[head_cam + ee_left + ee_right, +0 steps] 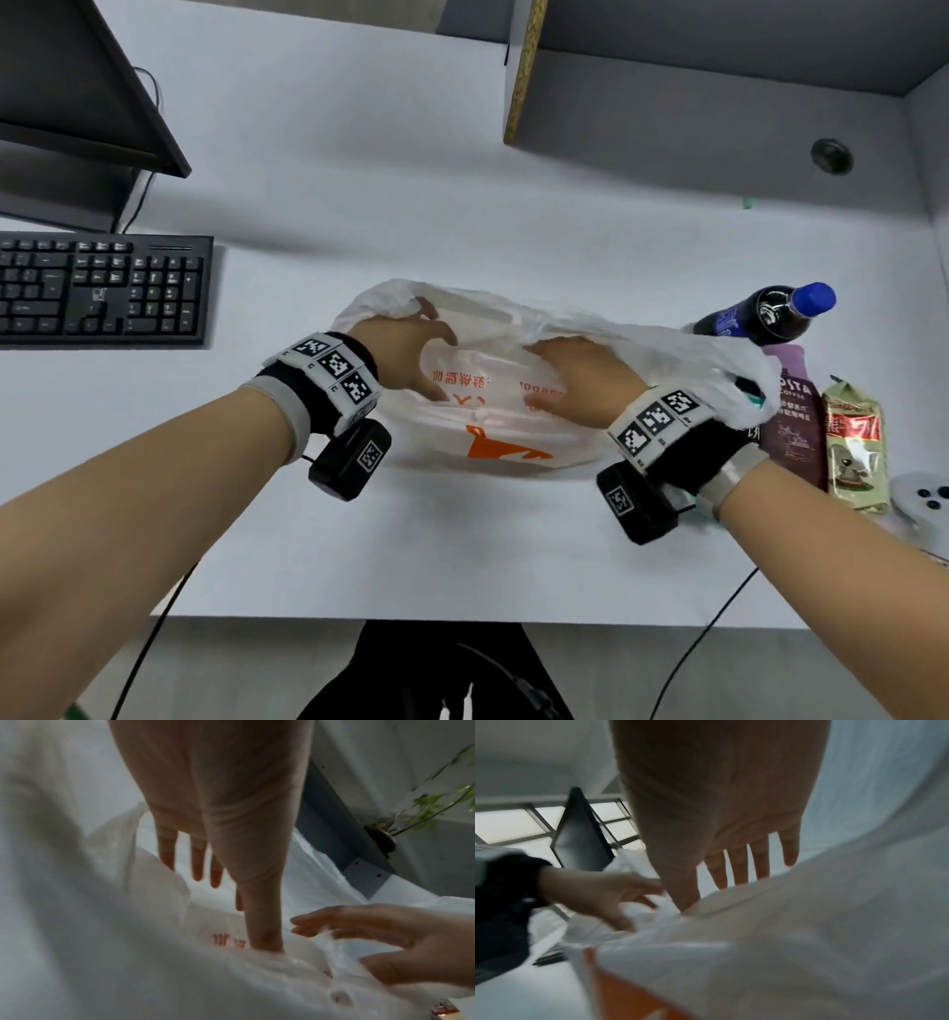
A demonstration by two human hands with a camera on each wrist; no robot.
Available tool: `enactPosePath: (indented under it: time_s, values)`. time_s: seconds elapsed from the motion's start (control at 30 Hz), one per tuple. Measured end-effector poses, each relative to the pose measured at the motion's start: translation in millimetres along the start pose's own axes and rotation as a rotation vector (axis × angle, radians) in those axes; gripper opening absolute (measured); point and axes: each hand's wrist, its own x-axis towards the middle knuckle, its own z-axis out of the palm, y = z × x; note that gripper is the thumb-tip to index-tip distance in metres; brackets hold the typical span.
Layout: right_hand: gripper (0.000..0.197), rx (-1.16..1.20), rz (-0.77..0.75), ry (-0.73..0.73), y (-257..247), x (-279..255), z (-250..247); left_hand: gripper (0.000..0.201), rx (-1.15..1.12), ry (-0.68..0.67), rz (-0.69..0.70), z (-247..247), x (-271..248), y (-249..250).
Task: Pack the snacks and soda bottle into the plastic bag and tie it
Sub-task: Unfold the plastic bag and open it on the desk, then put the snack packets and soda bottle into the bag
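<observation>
A white plastic bag (pixel 506 442) with orange print lies on the white desk (pixel 462 545), its mouth facing away from me. My left hand (pixel 431 354) and right hand (pixel 544 370) both reach into the mouth with straight fingers, spreading the film. In the left wrist view the left hand (pixel 226 892) presses its thumb down on the bag (pixel 128 963). The right wrist view shows the right hand (pixel 731 878) flat under the film (pixel 821 933). A dark soda bottle (pixel 760 313) with a blue cap lies to the right. A purple pouch (pixel 793 426) and a gold snack packet (pixel 855 447) lie below it.
A black keyboard (pixel 102 288) sits at the left, with a monitor (pixel 77 87) behind it. A white device with dark buttons (pixel 924 501) lies at the right edge. A partition wall (pixel 719 113) stands behind. Cables hang over the desk's front edge.
</observation>
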Motion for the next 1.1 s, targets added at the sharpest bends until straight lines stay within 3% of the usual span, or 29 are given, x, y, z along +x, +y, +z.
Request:
enactPosePath:
  time_s: [0.07,0.13,0.23,0.37,0.43,0.5,0.6,0.7,0.8,0.97,1.1]
  values:
    - [0.063,0.062,-0.060,-0.010,-21,-3,3,0.052,-0.097,0.026,0.077,-7,3,10]
    - [0.054,0.011,-0.083,-0.138,-35,-3,12,0.045,-0.123,-0.047,0.084,-8,8,15]
    - [0.041,-0.078,-0.095,-0.342,-33,-3,32,0.055,-0.112,-0.101,0.013,-3,14,16]
    - [0.045,0.014,-0.170,-0.429,-22,-17,49,0.071,-0.215,0.004,-0.075,-3,22,10]
    - [0.043,0.137,-0.182,-0.386,-17,-24,47,0.068,-0.237,0.017,-0.056,-5,22,13]
    - [0.036,0.269,-0.142,-0.233,-9,-24,38,0.062,-0.182,0.013,-0.020,-7,17,19]
    - [0.042,0.204,0.021,-0.015,10,-9,20,0.069,-0.006,-0.063,0.027,-4,11,24]
    - [0.075,0.048,0.175,-0.132,27,6,16,0.093,0.114,-0.188,0.046,5,7,21]
    - [0.084,0.034,0.135,-0.193,36,17,25,0.099,0.109,-0.219,-0.051,8,5,15]
    - [0.050,0.273,0.088,-0.067,17,9,8,0.061,-0.096,-0.055,-0.122,1,4,16]
    - [0.025,0.532,0.044,0.132,-5,-30,-13,0.039,-0.255,-0.040,-0.037,-15,-4,37]
